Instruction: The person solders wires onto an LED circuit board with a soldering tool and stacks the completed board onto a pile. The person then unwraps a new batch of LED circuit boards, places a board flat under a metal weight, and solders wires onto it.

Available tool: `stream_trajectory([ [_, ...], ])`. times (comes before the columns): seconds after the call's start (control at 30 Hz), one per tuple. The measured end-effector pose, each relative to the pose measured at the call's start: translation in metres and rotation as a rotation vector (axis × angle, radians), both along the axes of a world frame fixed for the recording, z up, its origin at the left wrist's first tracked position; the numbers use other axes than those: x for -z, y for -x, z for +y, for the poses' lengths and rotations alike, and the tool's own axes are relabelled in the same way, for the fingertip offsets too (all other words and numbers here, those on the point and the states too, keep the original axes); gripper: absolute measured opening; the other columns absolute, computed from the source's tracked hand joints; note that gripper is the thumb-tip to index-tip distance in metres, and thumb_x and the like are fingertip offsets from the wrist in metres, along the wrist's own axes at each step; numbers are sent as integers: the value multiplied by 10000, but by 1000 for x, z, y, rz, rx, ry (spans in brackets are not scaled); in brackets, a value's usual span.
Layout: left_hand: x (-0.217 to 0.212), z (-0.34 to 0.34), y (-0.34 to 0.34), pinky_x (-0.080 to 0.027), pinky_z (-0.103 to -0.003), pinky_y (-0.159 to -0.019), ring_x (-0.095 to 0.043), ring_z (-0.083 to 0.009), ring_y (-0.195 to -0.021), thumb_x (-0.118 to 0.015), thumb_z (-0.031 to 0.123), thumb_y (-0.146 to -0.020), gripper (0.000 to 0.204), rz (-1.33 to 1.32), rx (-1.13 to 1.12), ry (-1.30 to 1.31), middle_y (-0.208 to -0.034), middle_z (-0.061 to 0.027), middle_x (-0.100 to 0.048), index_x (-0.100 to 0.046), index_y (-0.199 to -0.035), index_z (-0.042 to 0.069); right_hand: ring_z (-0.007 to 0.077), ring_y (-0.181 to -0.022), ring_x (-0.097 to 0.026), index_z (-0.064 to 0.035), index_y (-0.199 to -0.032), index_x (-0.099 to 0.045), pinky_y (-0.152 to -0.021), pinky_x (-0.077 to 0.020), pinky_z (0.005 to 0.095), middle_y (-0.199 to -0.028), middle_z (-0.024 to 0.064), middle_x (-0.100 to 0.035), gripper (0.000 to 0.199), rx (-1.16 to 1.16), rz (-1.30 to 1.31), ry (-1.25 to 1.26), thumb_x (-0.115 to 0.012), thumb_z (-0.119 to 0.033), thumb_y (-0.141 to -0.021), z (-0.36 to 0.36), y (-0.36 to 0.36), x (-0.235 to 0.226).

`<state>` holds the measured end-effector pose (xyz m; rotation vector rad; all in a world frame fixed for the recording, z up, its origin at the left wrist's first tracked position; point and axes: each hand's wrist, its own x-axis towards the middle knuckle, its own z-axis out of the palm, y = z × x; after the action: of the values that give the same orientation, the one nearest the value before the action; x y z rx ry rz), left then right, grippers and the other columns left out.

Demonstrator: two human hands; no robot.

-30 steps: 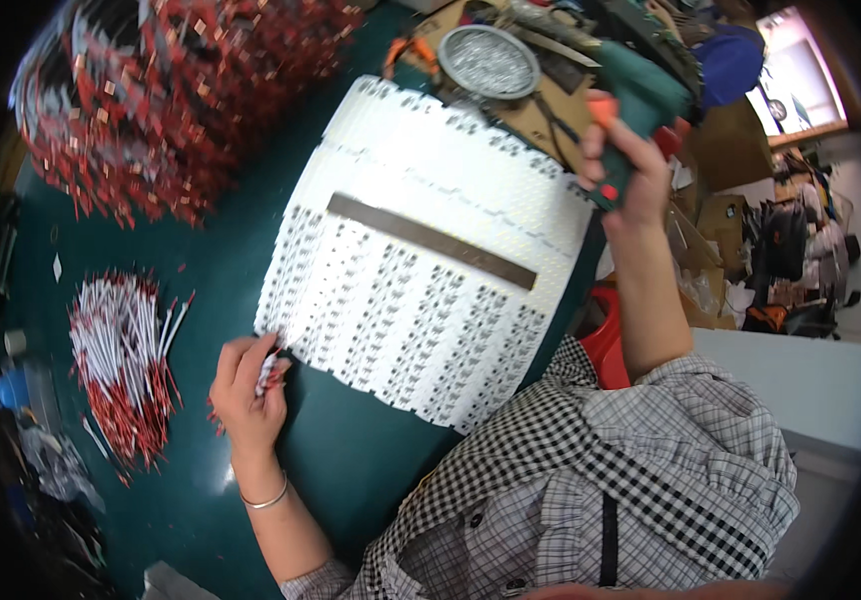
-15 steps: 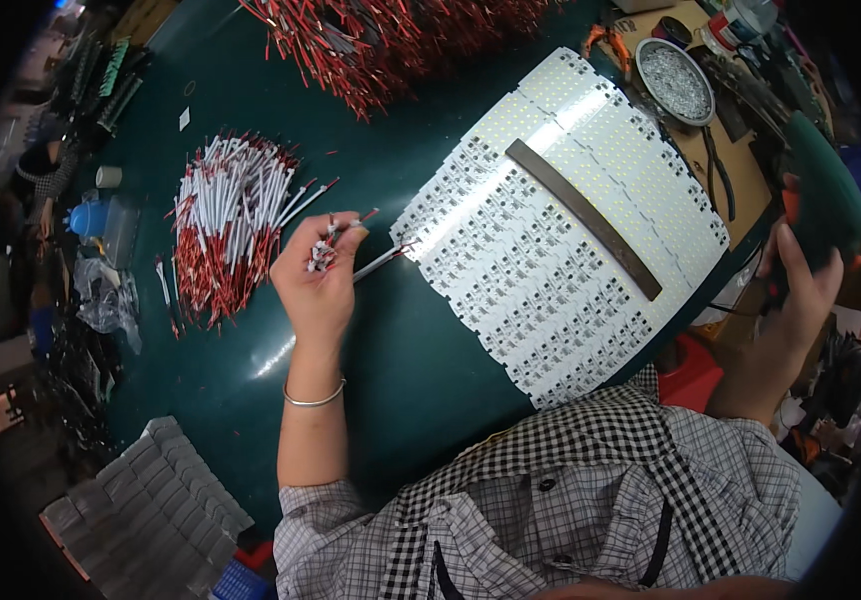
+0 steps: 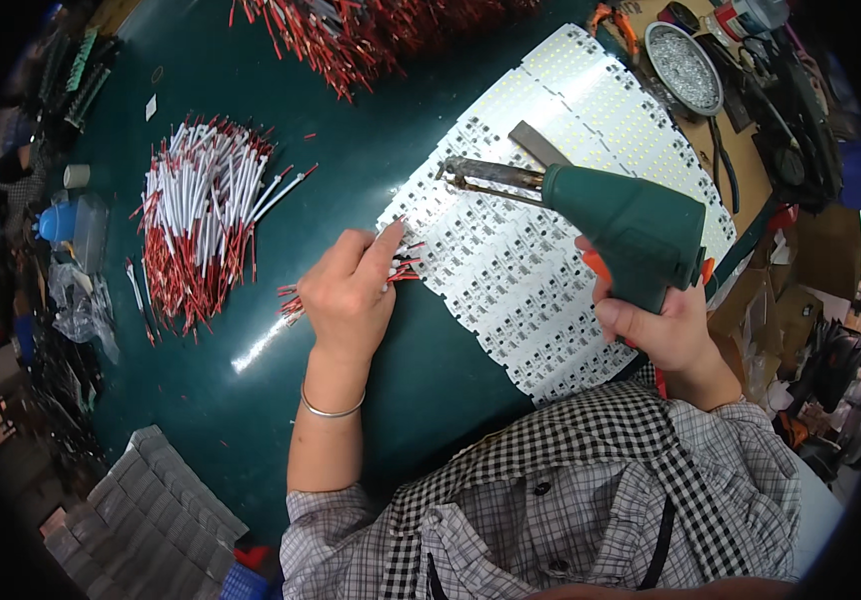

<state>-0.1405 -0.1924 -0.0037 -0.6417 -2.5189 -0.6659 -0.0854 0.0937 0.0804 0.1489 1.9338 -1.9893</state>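
My left hand (image 3: 349, 295) is closed around a small bunch of red-tipped wires (image 3: 407, 269), with ends sticking out on both sides. Its fingertips touch or hover at the left edge of a sheet of white LED circuit boards (image 3: 531, 300); which of the two is hard to tell. My right hand (image 3: 666, 335) grips the handle of a green soldering gun (image 3: 641, 215) with an orange trigger. The gun's dark metal tip (image 3: 491, 175) points left over the boards, above and right of my left fingers. Partly hidden under the gun, a dark flat bar (image 3: 539, 146) lies across the sheet.
A pile of white-and-red wires (image 3: 196, 210) lies on the green table at left, and a bigger red wire heap (image 3: 351, 40) at the far edge. At far right are a metal dish (image 3: 720, 100) of shiny bits and dark pliers (image 3: 723, 165). Grey stacked pieces (image 3: 156, 510) sit lower left.
The soldering gun has swung in from the right edge to over the boards, in my right hand. My left hand has moved right and turned over, its fingers now at the boards' edge.
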Motion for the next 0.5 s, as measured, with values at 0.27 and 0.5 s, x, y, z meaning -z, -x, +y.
stream_trajectory([
  [0.27,8,-1,4,-427,-331,-460,-540,-199,-542,-627,-84,-598,348,-63,-18,9,-699,-42,-519,-687,-899,81,95,-686,-589,13,-1108,-551,-607,-501,248,-860,52,-623,334,-36,-49,67,-686,35,-803,-16,3,18],
  [0.5,10,-1,1,-455,-332,-518,-566,-221,-590,-573,-147,-558,468,-110,6,-14,-731,-58,-551,-695,-954,70,96,-735,-591,16,-1091,-552,-660,-498,245,-839,43,-630,331,-64,-96,83,-697,30,-794,-21,3,26],
])
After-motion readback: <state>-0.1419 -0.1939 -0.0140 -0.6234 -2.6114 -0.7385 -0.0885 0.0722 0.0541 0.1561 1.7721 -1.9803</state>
